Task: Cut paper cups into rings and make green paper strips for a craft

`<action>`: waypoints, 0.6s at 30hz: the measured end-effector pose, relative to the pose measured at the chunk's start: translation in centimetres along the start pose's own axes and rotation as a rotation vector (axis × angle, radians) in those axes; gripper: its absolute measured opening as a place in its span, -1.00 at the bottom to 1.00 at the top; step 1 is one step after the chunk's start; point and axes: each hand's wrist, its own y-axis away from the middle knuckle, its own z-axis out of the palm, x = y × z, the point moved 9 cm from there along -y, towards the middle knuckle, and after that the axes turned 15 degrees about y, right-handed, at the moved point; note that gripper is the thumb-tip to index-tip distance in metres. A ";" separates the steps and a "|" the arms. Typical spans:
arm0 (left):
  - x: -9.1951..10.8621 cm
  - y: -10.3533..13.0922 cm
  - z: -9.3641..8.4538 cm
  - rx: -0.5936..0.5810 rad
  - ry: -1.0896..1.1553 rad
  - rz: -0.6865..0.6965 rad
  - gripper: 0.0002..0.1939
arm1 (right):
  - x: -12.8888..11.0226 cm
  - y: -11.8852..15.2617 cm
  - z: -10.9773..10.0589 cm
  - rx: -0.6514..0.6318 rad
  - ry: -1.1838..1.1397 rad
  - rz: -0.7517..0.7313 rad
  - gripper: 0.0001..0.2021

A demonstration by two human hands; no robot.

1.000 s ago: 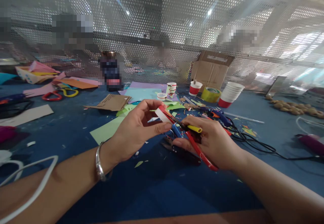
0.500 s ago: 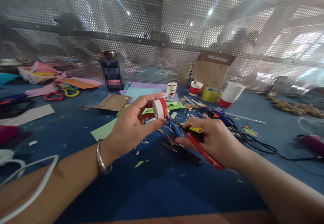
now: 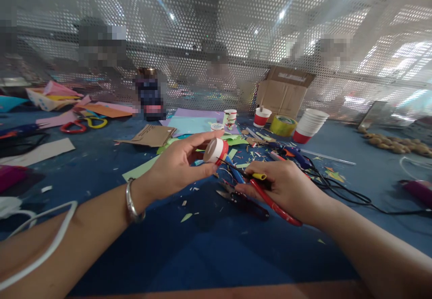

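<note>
Our left hand bends in a loose curve, and its thumb and fingers pinch a small red and white cup piece above the blue table. Our right hand is wrapped tight around the scissors, and the thin blades point at the side of the cup piece, very near our left thumb. We cannot tell if they are in the paper or just next to it. If the scissors slip, they could nick that thumb. If we squeeze too hard, the thin paper could bend and rip crooked. If we pinch too softly, the cup piece could turn away from the blades.

Just below the scissors lie black snips with bare tips, so a low hand could get poked. Past our right hand is a blue glue gun, and a black cord near our right arm could snag it. A white cord crosses our left arm. Farther off stand a tape roll and stacked cups.
</note>
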 end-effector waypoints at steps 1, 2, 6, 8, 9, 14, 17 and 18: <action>-0.2 0.0 -0.1 -0.014 0.012 -0.033 -0.33 | 0.0 0.0 0.1 -0.007 0.016 -0.004 -0.64; -0.5 0.0 -0.1 -0.028 0.022 -0.061 -0.32 | 0.0 0.0 0.3 -0.017 0.034 -0.003 -0.64; -0.9 -0.1 -0.3 -0.077 0.026 -0.113 -0.30 | 0.3 0.2 0.7 -0.048 0.095 0.008 -0.62; -0.9 -0.1 -0.4 -0.076 0.013 -0.124 -0.29 | 0.3 0.2 0.7 -0.054 0.108 0.008 -0.60; -0.9 -0.1 -0.5 -0.071 0.005 -0.125 -0.29 | 0.2 0.2 0.7 -0.059 0.109 0.009 -0.60; -0.3 -0.1 -0.5 -0.070 -0.071 -0.096 -0.32 | 0.1 0.1 0.7 -0.078 0.119 0.013 -0.58; -0.2 0.0 -0.4 -0.074 -0.091 -0.102 -0.33 | -0.1 0.1 0.8 -0.093 0.142 -0.008 -0.55; -0.3 0.0 -0.4 -0.076 -0.083 -0.109 -0.33 | -0.1 0.2 0.8 -0.094 0.148 -0.014 -0.55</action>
